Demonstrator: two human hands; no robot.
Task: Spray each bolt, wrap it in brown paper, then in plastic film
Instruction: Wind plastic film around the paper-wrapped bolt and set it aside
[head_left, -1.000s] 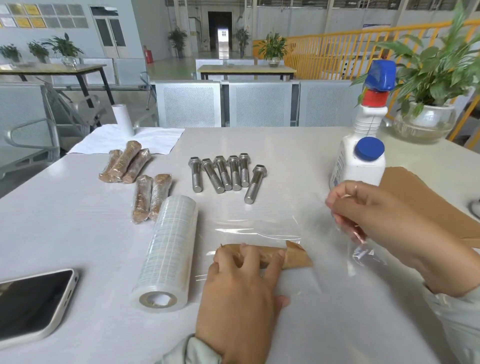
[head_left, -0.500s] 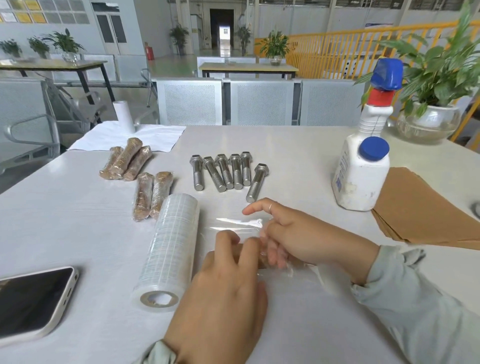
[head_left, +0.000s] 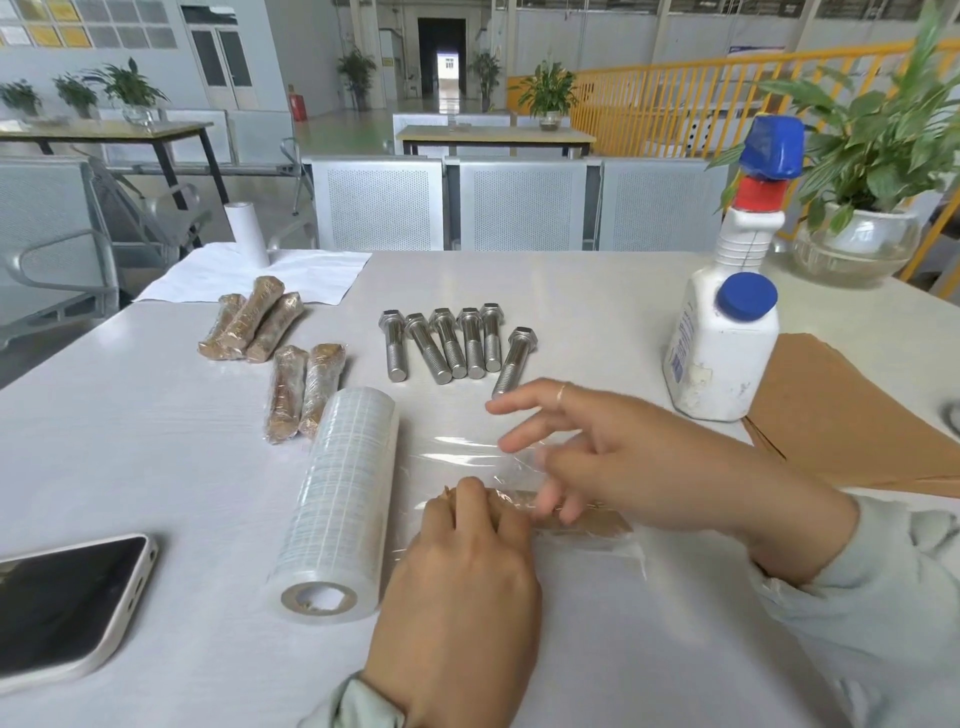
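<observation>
Pinning the papered bolt (head_left: 582, 519) under left hand (head_left: 467, 566); right hand (head_left: 613, 457), fingers spread, smooths film (head_left: 467, 457). Bolt heavy, stiff; film clingy, flimsy: hold bolt mid-shank, pull film edge.

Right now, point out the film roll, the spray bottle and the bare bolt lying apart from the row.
film roll (head_left: 347, 488): head view, middle of its side.
spray bottle (head_left: 724, 353): head view, white body.
bare bolt (head_left: 511, 364): head view, mid shank.

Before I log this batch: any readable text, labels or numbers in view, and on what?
None can be quoted.
White spray bottle with blue cap: blue side label, print too blurred to read.
Clear plastic film roll: faint grid lines only, no words.
Yellow and grey wall notices: too small.
Blue sign by the orange railing: too small.
</observation>
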